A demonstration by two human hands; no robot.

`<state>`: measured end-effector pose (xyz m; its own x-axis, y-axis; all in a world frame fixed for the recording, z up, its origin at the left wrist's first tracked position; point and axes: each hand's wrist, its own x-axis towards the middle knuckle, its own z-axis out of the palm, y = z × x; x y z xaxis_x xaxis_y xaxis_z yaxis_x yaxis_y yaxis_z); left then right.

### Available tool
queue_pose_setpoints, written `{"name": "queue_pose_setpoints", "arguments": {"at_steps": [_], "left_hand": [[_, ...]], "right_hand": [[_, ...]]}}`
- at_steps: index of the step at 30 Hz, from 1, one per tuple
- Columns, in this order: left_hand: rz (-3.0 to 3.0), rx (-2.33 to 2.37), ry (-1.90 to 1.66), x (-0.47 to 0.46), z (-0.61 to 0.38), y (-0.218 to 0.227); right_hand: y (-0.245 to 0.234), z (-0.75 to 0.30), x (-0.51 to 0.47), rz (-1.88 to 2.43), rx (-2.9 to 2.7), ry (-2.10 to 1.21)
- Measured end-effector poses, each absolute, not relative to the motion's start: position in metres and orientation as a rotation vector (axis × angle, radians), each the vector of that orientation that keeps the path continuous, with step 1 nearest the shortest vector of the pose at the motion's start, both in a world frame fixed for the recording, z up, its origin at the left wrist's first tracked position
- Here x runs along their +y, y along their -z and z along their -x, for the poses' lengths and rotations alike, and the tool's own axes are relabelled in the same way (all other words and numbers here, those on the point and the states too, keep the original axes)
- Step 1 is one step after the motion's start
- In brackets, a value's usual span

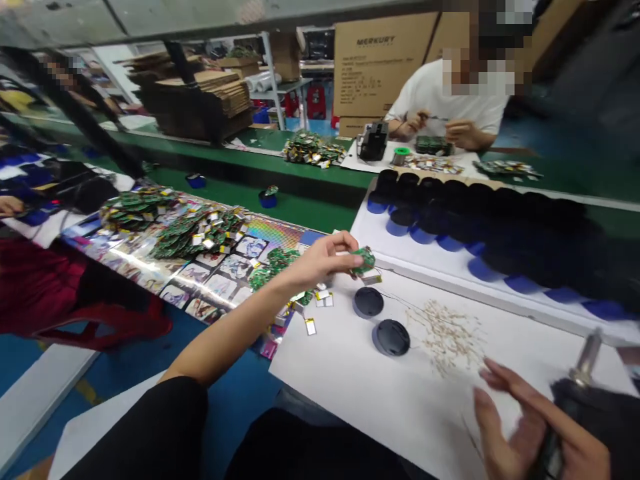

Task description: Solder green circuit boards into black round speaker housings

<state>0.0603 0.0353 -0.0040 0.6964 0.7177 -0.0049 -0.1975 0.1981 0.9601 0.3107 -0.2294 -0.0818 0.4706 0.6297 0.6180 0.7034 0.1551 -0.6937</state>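
Near edge: black sleeve (150, 433) of the person's left arm, forearm stretched out to the far right over the blue floor gap.

Right hand (525, 427), near right corner, lies against a dark tool (593, 410) with a metal tip pointing up. The fingers are stretched out and motion-blurred, so I cannot tell whether the grip is firm. The tool sits low and off to the side, likely to keep the middle of the sheet free.

White sheet (350, 387) covers the worktop. On it is a scatter of small pale bits (447, 333), spread thin, probably so single ones can be picked. Just left of them are two round black parts (368, 301) (391, 337), lying flat and side by side, not touching.

Left hand (320, 263) is clamped by thumb and fingertips on a small green circuit board (365, 259), held in the air just beyond the farther black part. An edge pinch, probably to keep the fingers off the board's face. A thin wire seems to trail from it, but that is hard to tell.

Small silver-yellow packs (324, 299) lie under the wrist. To the left, heaps of green boards (200, 230) sit on a glossy printed sheet (150, 267), within the left arm's reach.

Farther right: rows of black round housings (475, 207) on blue bases, packed tight.

Then the green belt (300, 203). Across it a co-worker in a white shirt, hands (417, 122) close together over small parts. Behind, a cardboard box (380, 63), and stacked flat cardboard (210, 100) at far left.
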Motion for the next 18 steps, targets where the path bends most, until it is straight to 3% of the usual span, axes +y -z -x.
{"name": "queue_pose_setpoints", "arguments": {"at_steps": [7, 14, 18], "left_hand": [[-1.094, 0.305, -0.354, -0.036, -0.109, 0.030], [-1.064, 0.369, -0.422, -0.043, -0.104, 0.044], [-1.386, 0.386, -0.476, -0.033, -0.097, 0.035]], "right_hand": [[0.057, -0.256, -0.174, 1.267, -1.458, 0.113], [0.067, -0.245, -0.168, 1.199, -1.506, 0.165], [0.065, -0.250, -0.172, 1.143, -1.480, 0.101]]}}
